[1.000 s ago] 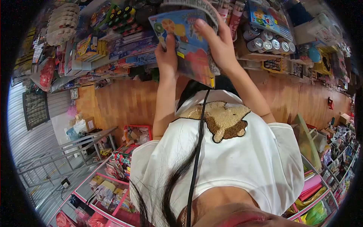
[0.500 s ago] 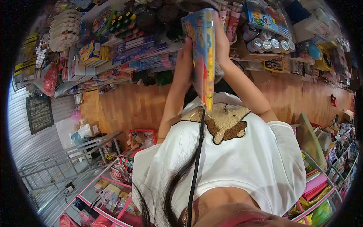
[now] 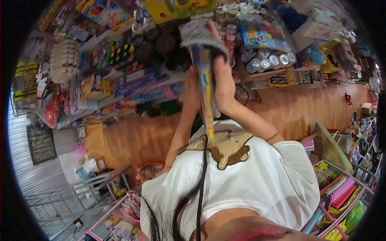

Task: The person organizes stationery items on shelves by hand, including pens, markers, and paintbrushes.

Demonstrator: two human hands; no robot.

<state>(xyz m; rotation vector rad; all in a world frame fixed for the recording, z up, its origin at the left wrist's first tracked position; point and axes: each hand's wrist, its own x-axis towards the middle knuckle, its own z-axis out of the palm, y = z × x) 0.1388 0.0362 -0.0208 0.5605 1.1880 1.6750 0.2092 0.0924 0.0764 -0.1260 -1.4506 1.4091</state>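
A thin, colourful box (image 3: pixel 206 92) with a yellow edge stands upright, almost edge-on, in front of my chest. My left hand (image 3: pixel 193 90) supports its left side; the fingers are mostly hidden behind it. On the right side, my right hand (image 3: pixel 224 82) presses a fuzzy grey cloth (image 3: pixel 201 34) over the far end of the box. One fingertip shows at the top of the cloth, and the thumb rests near its lower edge.
Shelves ahead hold egg-carton-like trays (image 3: pixel 65 60), silver-lidded cans (image 3: pixel 267 63) and yellow boxes (image 3: pixel 95 86). Wooden floor (image 3: pixel 140 130) lies below them. Metal railing (image 3: pixel 80 186) stands at lower left, and a goods rack (image 3: pixel 341 193) at lower right.
The grey cloth has come up from behind the box and now covers its far end. The box has turned more edge-on. Both hands and the box sit slightly lower and further left.
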